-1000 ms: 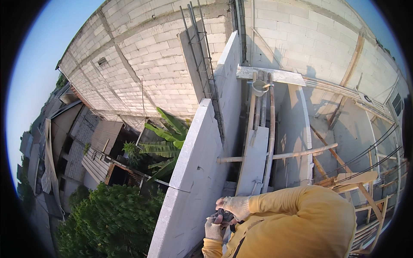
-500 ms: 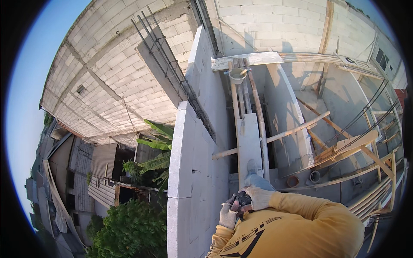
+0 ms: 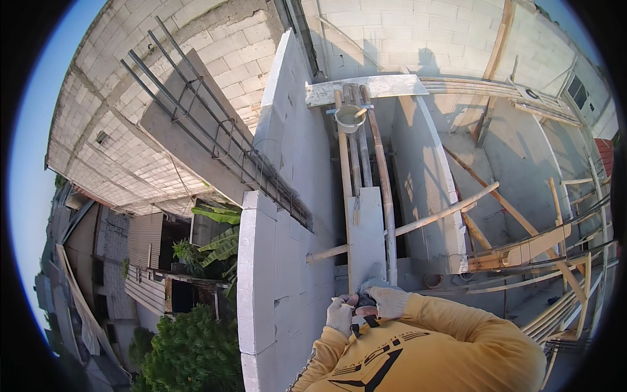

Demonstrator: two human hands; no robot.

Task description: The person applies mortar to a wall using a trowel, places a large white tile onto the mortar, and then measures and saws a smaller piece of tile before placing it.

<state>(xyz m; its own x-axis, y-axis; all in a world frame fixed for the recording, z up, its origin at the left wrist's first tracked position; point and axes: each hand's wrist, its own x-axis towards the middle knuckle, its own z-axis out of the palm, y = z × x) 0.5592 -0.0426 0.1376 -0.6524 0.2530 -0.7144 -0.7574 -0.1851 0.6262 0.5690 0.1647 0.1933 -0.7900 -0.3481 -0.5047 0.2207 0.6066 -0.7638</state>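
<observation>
Both my hands are close together in front of my yellow shirt (image 3: 385, 356), in pale knitted gloves with bare fingertips. My left hand (image 3: 339, 315) is closed, its fingers curled at a small black strap-like thing (image 3: 371, 321) against the shirt. From the right, my right hand (image 3: 390, 302) bends in with fingers curled round the same black thing. Its exact kind is hard to make out, since the fingers cover much of it. Just beyond the hands, a white-smeared plank (image 3: 366, 238) stretches away from me, with a grey-blue trouser leg at its near end.
A bucket (image 3: 349, 121) of grey mix stands on bamboo poles (image 3: 381, 163) ahead. Left of me rises a white block wall (image 3: 258, 281) with a steel rebar cage (image 3: 215, 130) beside it; beyond it is a drop to trees and roofs. Another wall (image 3: 431, 176) and bamboo scaffolding lie right.
My view has shifted, so the bucket and plank sit farther left and the rebar looms larger. The black thing, earlier bunched up between my hands, now shows lower against the shirt.
</observation>
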